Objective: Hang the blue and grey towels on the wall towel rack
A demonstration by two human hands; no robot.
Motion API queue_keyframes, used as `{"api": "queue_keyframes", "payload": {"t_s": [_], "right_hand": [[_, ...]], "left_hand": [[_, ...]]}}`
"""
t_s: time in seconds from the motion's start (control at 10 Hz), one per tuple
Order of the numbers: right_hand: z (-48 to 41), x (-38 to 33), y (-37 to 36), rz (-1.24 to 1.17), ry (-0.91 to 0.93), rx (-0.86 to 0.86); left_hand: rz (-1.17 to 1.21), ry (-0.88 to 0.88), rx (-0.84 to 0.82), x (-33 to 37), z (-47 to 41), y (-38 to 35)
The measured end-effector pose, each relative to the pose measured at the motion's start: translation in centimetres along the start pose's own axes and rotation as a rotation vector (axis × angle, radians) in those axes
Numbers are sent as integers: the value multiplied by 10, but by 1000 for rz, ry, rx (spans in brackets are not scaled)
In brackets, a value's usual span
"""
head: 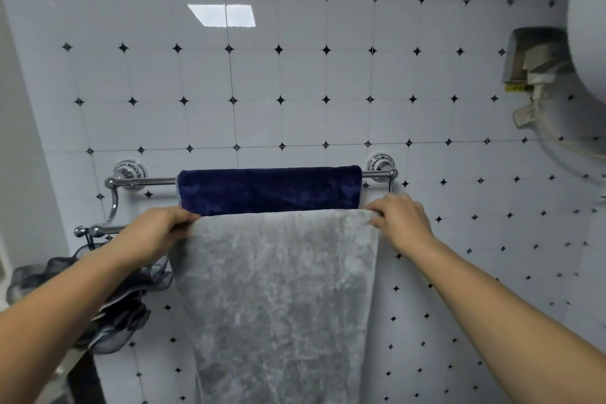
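A chrome towel rack with two bars is fixed to the tiled wall. The dark blue towel is draped over the upper back bar. Below it, the grey towel hangs down from the lower front bar. My left hand pinches the grey towel's top left corner. At the top right corner, my right hand grips the same towel. The front bar is mostly hidden behind the grey towel and my hands.
A dark mesh bath sponge hangs from the front bar's left end. A large white water heater sits at the upper right with a metal bracket and tags. A pale wall edge runs down the left.
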State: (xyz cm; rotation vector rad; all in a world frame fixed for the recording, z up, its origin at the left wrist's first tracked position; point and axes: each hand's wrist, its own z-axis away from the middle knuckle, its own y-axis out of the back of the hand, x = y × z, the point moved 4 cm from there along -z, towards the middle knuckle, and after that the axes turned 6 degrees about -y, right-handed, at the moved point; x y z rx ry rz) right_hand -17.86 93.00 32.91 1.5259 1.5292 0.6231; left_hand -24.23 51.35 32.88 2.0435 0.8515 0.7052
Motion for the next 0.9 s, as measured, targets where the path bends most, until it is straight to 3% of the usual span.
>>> {"api": "queue_keyframes", "payload": {"t_s": [0.1, 0.2, 0.3, 0.4, 0.6, 0.7, 0.9], "right_hand": [[0, -2, 1, -25, -58, 81], [11, 4, -8, -267, -281, 131], [19, 15, -29, -552, -451, 27], [18, 24, -33, -659, -489, 14], [31, 15, -34, -595, -386, 58], [45, 0, -31, -477, -260, 103], [99, -27, -34, -482, -140, -124]], "left_hand": [[-57, 42, 26, -6, 7, 6], [-76, 47, 57, -5, 11, 8], [-109, 50, 98, -4, 14, 8], [-132, 134, 89, -10, 14, 10], [-248, 54, 86, 14, 21, 8], [-219, -18, 162, 35, 42, 8], [103, 37, 125, 77, 106, -6]]}}
